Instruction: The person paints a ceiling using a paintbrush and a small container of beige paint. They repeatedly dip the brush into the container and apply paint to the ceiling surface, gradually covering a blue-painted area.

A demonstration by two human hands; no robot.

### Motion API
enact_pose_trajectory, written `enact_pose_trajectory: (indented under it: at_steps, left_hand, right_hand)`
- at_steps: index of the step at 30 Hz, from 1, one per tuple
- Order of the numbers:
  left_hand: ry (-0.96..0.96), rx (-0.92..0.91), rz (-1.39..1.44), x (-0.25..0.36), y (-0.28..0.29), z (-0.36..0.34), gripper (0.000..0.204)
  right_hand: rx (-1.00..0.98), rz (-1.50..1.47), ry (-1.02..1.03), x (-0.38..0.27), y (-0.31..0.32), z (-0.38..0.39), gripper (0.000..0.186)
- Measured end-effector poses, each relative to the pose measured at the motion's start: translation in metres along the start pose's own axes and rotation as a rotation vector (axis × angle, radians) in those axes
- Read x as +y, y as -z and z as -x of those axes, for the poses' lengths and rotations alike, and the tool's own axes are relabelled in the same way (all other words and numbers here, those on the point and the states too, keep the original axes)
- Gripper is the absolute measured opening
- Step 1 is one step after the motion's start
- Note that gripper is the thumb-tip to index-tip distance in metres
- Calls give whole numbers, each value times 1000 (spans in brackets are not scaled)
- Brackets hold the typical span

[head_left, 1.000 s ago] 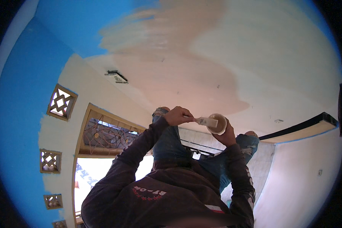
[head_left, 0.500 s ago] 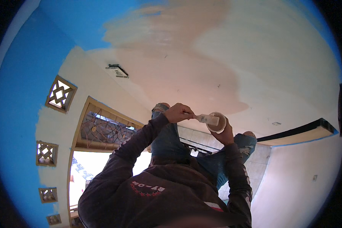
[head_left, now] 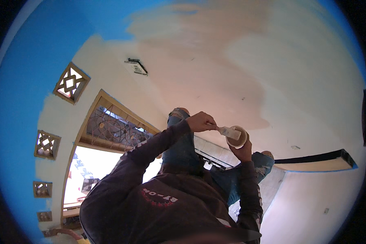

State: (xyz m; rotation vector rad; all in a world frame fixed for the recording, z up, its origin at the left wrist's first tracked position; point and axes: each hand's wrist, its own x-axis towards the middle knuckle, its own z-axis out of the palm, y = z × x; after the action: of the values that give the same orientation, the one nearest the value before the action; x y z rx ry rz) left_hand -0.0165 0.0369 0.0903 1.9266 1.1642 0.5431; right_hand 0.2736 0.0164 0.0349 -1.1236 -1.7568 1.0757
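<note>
My left hand is closed round the handle of a flat paintbrush. Its pale, paint-coated bristles lie across the mouth of a small round cup. The cup is tilted toward me, and beige-pink paint shows inside it. Fingers of my right hand wrap the cup from its right side and from below. Whether the bristles touch the paint or only the rim, I cannot tell.
Ahead, a wall carries a darker pinkish patch beside pale paint and bright blue. To the left are a grilled window, lattice vent blocks and a wall fitting. A dark-edged ledge juts out at right.
The view has shifted, and the wall features sit differently in the picture. Both hands appear slightly farther right, with the brush still over the cup's mouth.
</note>
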Motion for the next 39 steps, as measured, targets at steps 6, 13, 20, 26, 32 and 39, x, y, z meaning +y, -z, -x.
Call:
enact_pose_trajectory:
  at_steps: [6, 13, 20, 26, 32, 39]
  left_hand:
    - [-37, 34, 47, -1, -2, 3, 31]
    - [-28, 23, 68, -5, -2, 7, 32]
    - [15, 24, 40, -3, -3, 4, 31]
    - [-2, 43, 46, 0, 1, 5, 33]
    - [4, 39, 54, 1, 0, 5, 33]
    - [-22, 40, 53, 0, 0, 7, 33]
  right_hand:
    - [-4, 52, -38, 2, -1, 1, 73]
    - [26, 55, -15, 4, -5, 1, 74]
    - [23, 38, 14, 7, -5, 1, 73]
    - [33, 89, -39, 6, -5, 2, 74]
    - [33, 38, -6, 13, -7, 4, 75]
    - [17, 56, -57, 4, -4, 4, 75]
